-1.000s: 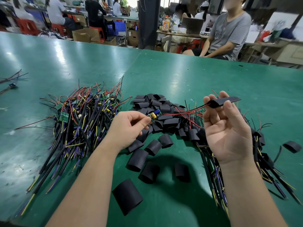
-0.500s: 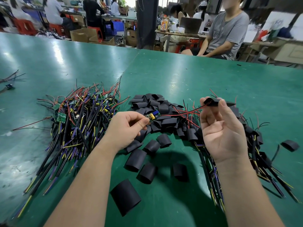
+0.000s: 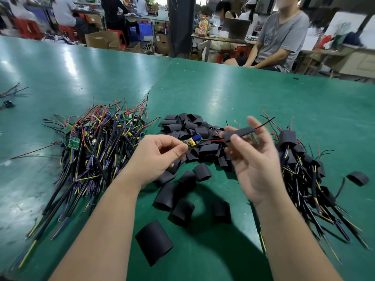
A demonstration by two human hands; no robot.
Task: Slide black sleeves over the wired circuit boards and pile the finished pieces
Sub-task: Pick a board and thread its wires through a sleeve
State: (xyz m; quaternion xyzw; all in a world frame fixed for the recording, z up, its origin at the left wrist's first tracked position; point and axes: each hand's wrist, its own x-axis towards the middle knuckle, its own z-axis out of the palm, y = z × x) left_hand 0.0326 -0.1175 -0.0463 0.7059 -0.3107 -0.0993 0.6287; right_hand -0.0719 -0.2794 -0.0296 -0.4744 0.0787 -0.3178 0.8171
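Ideally, the board (image 3: pixel 191 142) pinched by the left hand (image 3: pixel 156 157) is steadied while the sleeve (image 3: pixel 239 133) pinched by the right hand (image 3: pixel 257 165) is drawn over it.

The far half of the green tabletop (image 3: pixel 243 92) lies bare and gives open passage from either side. Nearer, a tangle of wired boards (image 3: pixel 95 142) blocks the left, a heap of black sleeves (image 3: pixel 188 126) fills the middle, and a pile of sleeved pieces (image 3: pixel 300 171) crowds the right. Loose sleeves (image 3: pixel 182 211) dot the near middle. Bare green shows along the left edge and around a lone sleeve (image 3: pixel 358 178).
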